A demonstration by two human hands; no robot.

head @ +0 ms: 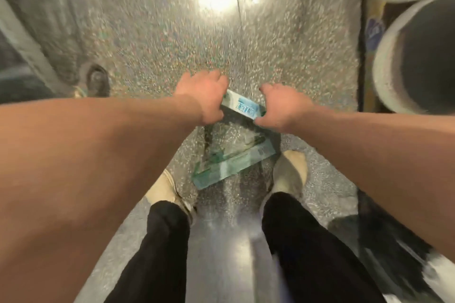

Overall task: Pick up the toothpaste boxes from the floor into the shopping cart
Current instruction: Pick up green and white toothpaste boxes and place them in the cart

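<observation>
Head view looks straight down: one toothpaste box (242, 106) sits slantwise between the two hands, its ends hidden inside them; whether it is clear of the speckled floor (157, 32) cannot be told; the left hand (205, 96) curls round the box's upper-left end, fingers folded over the far edge; the right hand (280, 104) pinches the lower-right end, thumb on the near side and curled fingers above; both hands are clamped on this same box; its face is teal and white with a pale blue panel of lettering, too blurred to read; nearer the body, more floor boxes (234, 163) of the same teal lie together between the two pale shoes (290, 172), well below the hands and touching neither; their count and print are lost in motion blur; a cart wheel (95, 81) stands on the floor left of the left hand; dark white-rimmed round containers (416, 66) fill the right edge.
</observation>
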